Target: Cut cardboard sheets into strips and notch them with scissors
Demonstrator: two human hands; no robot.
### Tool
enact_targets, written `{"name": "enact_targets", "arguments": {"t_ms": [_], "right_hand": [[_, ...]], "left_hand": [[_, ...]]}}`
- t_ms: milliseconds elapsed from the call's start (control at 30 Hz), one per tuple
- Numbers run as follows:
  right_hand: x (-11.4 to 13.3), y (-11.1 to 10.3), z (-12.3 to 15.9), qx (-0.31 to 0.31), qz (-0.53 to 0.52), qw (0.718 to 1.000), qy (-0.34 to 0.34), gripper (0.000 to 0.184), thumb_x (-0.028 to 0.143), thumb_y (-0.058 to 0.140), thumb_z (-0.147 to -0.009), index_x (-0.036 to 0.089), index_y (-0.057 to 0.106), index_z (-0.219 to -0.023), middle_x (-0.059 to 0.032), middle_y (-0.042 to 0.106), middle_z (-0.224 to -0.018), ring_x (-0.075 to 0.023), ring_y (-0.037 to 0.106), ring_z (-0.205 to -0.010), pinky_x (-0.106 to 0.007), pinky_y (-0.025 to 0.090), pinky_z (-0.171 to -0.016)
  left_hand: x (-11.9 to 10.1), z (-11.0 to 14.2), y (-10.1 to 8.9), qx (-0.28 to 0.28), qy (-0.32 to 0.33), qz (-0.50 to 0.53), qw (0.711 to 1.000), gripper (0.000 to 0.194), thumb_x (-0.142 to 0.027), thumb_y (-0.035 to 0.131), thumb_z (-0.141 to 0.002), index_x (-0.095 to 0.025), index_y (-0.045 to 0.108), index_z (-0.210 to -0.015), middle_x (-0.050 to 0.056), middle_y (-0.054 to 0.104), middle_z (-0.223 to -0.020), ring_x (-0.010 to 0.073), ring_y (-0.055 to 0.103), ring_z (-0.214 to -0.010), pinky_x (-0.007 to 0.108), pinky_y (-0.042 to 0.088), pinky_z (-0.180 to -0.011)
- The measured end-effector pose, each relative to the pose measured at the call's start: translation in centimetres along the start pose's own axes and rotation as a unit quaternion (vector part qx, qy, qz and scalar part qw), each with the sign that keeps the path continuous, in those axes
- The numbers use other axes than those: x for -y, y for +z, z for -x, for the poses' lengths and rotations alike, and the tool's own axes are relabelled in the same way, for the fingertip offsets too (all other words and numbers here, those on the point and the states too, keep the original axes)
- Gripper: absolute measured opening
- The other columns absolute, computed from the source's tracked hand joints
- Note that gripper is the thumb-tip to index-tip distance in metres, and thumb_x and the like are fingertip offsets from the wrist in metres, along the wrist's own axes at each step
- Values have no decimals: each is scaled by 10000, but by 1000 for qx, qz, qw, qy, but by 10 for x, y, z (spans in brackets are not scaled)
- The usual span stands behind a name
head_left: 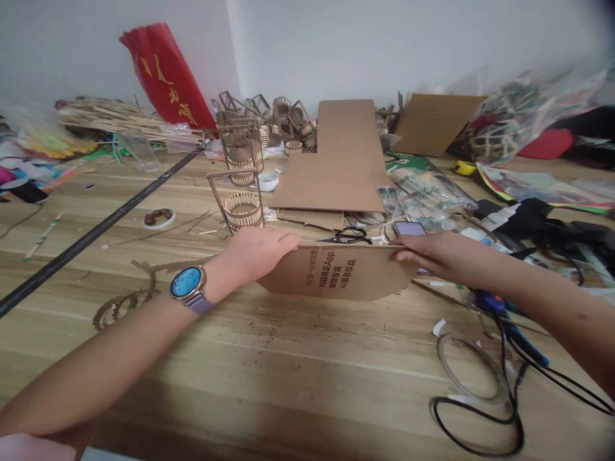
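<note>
A brown cardboard piece (pixel 336 275) with printed characters stands on edge on the wooden floor (pixel 288 371). My left hand (pixel 259 251), with a blue-faced watch on its wrist, grips the card's upper left edge with fingers curled over it. My right hand (pixel 427 253) holds the upper right edge, fingers closed over the top. Black scissors (pixel 350 235) and a phone (pixel 409 228) lie just behind the card.
A large flat cardboard sheet (pixel 341 166) lies further back among several small wooden lattice baskets (pixel 243 208). A black rod (pixel 96 234) crosses the floor at left. A blue-handled tool with black cable (pixel 504 326) and a wire loop lie at right. Red banner and clutter line the wall.
</note>
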State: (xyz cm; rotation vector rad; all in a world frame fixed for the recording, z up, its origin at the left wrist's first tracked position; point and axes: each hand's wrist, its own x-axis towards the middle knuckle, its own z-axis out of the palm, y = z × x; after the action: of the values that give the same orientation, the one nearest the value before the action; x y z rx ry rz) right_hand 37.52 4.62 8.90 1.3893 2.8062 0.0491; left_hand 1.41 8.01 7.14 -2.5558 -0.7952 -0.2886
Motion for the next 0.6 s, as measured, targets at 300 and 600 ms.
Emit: {"name": "enact_targets", "arguments": {"t_ms": [300, 600], "right_hand": [[-1, 9, 10, -34, 22, 999, 18, 331, 248, 370, -1009, 157, 650, -1161, -174, 783, -908, -273, 726, -723, -330, 471, -579], [-4, -5, -2, -22, -39, 999, -15, 375, 376, 326, -1042, 227, 598, -832, -24, 679, -638, -176, 656, -546, -261, 464, -506]], "left_hand": [[-2, 4, 2, -34, 11, -16, 999, 243, -74, 441, -966, -167, 665, -949, 23, 698, -744, 161, 668, -693, 260, 361, -507], [7, -8, -4, 41, -19, 40, 998, 248, -150, 449, -1001, -186, 686, -941, 39, 757, -828, 181, 685, -740, 256, 378, -545]]}}
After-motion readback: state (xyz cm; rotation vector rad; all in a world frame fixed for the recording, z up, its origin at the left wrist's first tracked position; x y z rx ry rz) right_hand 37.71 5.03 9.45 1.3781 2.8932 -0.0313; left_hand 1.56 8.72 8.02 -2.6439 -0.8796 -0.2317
